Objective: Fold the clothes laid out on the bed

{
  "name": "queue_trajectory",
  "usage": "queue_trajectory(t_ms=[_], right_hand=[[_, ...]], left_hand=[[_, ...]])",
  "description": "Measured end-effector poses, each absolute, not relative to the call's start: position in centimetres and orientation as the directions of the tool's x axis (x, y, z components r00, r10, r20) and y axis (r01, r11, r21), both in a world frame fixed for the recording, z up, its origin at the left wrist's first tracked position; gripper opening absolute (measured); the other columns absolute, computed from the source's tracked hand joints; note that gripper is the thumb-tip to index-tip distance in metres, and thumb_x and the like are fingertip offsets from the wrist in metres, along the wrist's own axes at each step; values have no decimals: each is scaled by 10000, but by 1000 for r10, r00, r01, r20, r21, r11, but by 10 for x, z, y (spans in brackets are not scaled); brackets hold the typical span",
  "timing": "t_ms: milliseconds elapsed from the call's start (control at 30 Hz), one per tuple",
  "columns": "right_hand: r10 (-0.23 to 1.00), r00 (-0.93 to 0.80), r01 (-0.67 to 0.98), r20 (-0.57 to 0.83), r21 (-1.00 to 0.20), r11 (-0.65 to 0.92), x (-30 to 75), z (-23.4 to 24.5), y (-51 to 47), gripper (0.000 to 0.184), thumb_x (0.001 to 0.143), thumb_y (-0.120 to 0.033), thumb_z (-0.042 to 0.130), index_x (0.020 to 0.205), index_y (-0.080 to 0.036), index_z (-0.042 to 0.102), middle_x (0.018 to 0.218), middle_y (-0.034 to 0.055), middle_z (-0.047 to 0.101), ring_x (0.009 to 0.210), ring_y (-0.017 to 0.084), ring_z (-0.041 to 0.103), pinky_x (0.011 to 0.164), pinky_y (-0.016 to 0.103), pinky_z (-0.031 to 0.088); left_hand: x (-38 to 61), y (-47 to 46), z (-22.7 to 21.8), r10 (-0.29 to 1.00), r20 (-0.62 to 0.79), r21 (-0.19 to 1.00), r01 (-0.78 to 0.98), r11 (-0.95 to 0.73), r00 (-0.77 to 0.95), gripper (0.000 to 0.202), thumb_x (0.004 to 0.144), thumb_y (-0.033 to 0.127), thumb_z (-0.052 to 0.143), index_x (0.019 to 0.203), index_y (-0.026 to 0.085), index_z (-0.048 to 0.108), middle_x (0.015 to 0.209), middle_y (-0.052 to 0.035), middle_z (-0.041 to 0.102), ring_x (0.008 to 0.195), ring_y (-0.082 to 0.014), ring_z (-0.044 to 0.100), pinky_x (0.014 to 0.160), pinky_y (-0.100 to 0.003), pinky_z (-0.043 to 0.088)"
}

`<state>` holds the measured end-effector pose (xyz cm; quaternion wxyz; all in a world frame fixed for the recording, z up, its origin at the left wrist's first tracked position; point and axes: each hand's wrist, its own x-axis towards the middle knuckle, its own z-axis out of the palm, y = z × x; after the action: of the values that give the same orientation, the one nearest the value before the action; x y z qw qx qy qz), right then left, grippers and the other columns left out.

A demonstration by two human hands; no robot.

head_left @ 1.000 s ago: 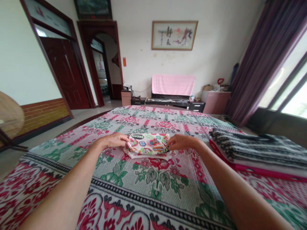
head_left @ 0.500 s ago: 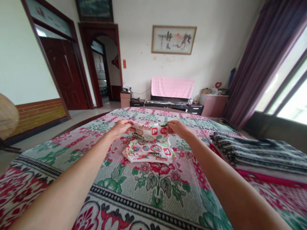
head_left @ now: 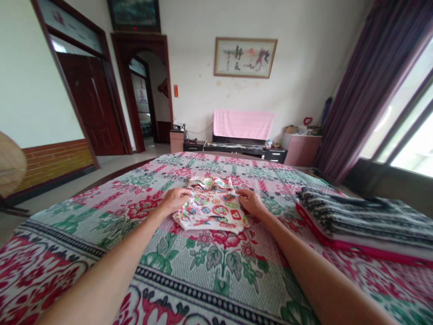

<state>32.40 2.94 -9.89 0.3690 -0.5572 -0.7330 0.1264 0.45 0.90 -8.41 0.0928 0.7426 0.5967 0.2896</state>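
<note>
A small white garment [head_left: 211, 208] printed with colourful badges lies spread on the floral bedspread [head_left: 209, 266] in the middle of the view. My left hand [head_left: 176, 199] rests at its left edge with the fingers curled onto the cloth. At the garment's right edge lies my right hand [head_left: 251, 201], fingers stretched out and the fingertips touching the cloth. Both forearms reach in from the bottom of the frame.
A folded black-and-white striped blanket [head_left: 365, 212] on a pink layer lies on the bed to the right. Beyond the bed stand a low dark cabinet [head_left: 237, 148] under a pink cloth, a doorway [head_left: 149, 99] at left, purple curtains [head_left: 368, 90] and a window at right.
The garment's upper flap was lifted and laid away from me, so the folded bundle now lies opened out. Both hands then came back down to its side edges.
</note>
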Motion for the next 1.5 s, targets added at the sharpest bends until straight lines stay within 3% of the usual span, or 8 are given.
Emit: queue_trajectory(t_ms=[100,233,433,600,900,1067,1267,1500], right_hand=[[812,-285,738,510,-423,525,325,-108,27,304,732,-127,482,908,-203,718,998,56,710,955,192,640,897,312,478],[740,-405,692,538,-349,632,320,-112,27,374,748,-97,454,1017,-188,697,1201,93,646,1117,210,589,1007,369,430],[735,-477,675,483,-335,658,316,-109,24,332,821,-149,435,1015,-185,702,1132,93,678,1083,221,607,1011,407,428],[752,-467,687,465,-345,640,314,-104,20,319,816,-154,447,1010,-173,699,1111,94,686,1061,220,612,1000,395,434],[742,-446,682,501,-346,644,318,-108,22,306,803,-118,442,982,-177,683,1111,92,681,1046,215,619,975,386,453],[680,-469,631,563,-324,704,299,-96,26,332,846,-144,424,1106,-173,628,1224,116,628,1144,223,575,995,390,441],[620,-655,585,431,-231,778,266,-98,27,362,920,-266,418,1237,-175,567,1302,122,580,1209,239,523,1042,416,400],[711,-615,678,341,-231,698,264,-109,26,362,938,-315,400,1234,-186,562,1336,120,550,1230,250,489,1047,448,368]], left_hand=[[2,11,-99,847,431,319,826,-466,311,262,803,225,489,856,188,743,1007,-72,724,942,-201,648,889,-300,479],[0,13,-107,820,457,226,847,-481,345,284,827,228,458,885,181,732,1049,-90,705,966,-215,646,920,-334,491],[-6,23,-112,775,429,207,785,-584,463,477,815,155,387,1233,167,616,1349,-75,569,1242,-206,521,1088,-338,393],[-18,33,-120,753,357,220,734,-643,553,454,864,225,344,1212,165,629,1300,-64,612,1233,-178,531,1099,-330,384],[-18,26,-111,825,408,365,758,-540,391,439,836,301,410,1178,174,654,1372,-49,552,1251,-203,519,1106,-328,372],[-14,28,-115,816,438,382,744,-548,376,439,856,372,419,1167,174,656,1350,-67,571,1244,-213,527,1103,-352,375],[-11,25,-121,810,421,332,762,-556,407,445,872,377,390,1165,181,662,1347,-77,573,1245,-214,526,1107,-369,373],[-10,27,-122,817,419,313,782,-539,395,438,871,339,394,1175,163,655,1341,-93,575,1241,-212,529,1110,-366,370]])
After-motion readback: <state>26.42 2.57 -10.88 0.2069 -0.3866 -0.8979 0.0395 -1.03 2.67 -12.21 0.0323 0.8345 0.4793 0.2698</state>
